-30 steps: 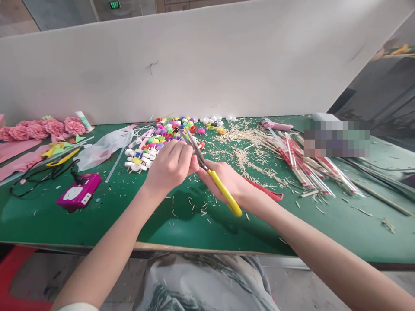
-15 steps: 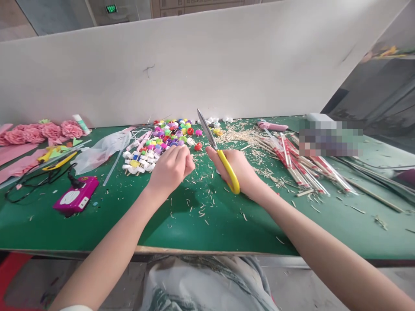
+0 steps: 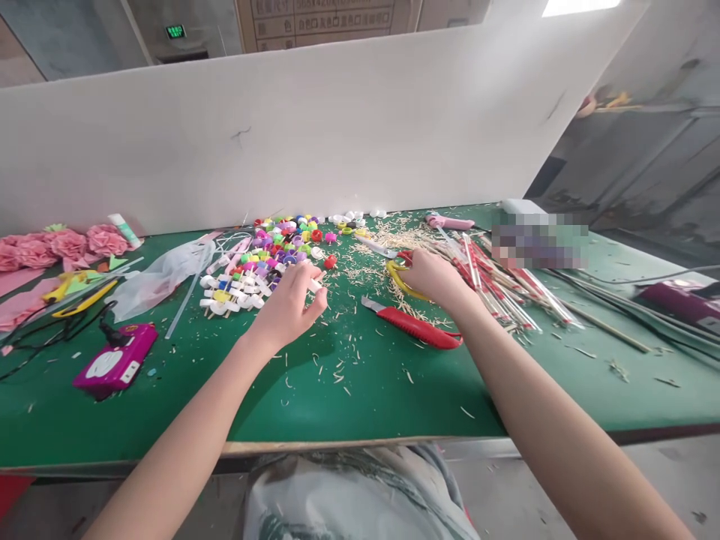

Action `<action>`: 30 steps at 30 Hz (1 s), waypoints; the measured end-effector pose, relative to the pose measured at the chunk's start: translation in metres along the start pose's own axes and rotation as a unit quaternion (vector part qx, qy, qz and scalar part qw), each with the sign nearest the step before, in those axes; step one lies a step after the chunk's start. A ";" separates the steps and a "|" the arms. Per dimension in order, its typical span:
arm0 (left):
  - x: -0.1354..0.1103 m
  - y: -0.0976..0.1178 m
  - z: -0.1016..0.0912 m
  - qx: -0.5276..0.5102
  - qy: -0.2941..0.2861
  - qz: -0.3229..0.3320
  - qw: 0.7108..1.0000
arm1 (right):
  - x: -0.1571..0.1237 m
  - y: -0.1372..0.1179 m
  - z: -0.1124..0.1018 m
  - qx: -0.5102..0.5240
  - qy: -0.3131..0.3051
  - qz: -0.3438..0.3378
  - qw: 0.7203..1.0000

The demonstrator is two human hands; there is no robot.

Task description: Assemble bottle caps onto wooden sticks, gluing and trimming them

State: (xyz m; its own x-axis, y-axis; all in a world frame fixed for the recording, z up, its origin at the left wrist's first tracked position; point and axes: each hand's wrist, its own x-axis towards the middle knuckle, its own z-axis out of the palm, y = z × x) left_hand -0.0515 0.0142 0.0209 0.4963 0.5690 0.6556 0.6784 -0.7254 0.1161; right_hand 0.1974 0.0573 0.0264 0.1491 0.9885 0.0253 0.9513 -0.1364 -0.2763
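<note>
My left hand [image 3: 289, 304] is curled above the table, with a small white piece [image 3: 314, 286], like a bottle cap, between thumb and fingers. Just left of it lie many coloured bottle caps on small sticks [image 3: 239, 289]. Farther right, my right hand [image 3: 436, 276] has its fingers on the handle of yellow scissors [image 3: 400, 279]. Their blades [image 3: 376, 246] point left and away, low over the wood shavings. Between me and the right hand lies a red-handled cutter [image 3: 419, 327], untouched on the green table.
Red-and-white wrapped sticks [image 3: 506, 292] lie at right, behind them a pink glue gun [image 3: 450, 223]. A purple power socket [image 3: 117, 361], a clear plastic bag [image 3: 163, 277] and pink paper flowers [image 3: 67, 244] are at left. A white board [image 3: 315, 135] stands along the back.
My right hand has carried the scissors away and down to the tabletop, tipping the raised blades low. The red cutter has come into sight. My left fingers have loosened, showing the white piece.
</note>
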 end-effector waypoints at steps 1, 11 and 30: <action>0.000 0.000 0.000 0.003 -0.013 0.002 1.000 | 0.002 0.002 0.002 -0.009 -0.003 -0.001 1.000; -0.002 0.002 -0.001 -0.020 -0.088 -0.055 0.994 | -0.016 -0.017 -0.004 0.013 0.082 -0.114 0.990; -0.003 -0.001 0.007 -0.049 -0.052 -0.056 0.996 | -0.038 -0.046 0.010 0.312 0.006 -0.356 0.881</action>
State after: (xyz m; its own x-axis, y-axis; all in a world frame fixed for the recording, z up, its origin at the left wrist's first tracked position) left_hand -0.0499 0.0158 0.0140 0.4785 0.6814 0.5538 0.6788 -0.6871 0.2591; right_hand 0.1450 0.0270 0.0282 -0.4187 0.8083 0.4140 0.4730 0.5832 -0.6604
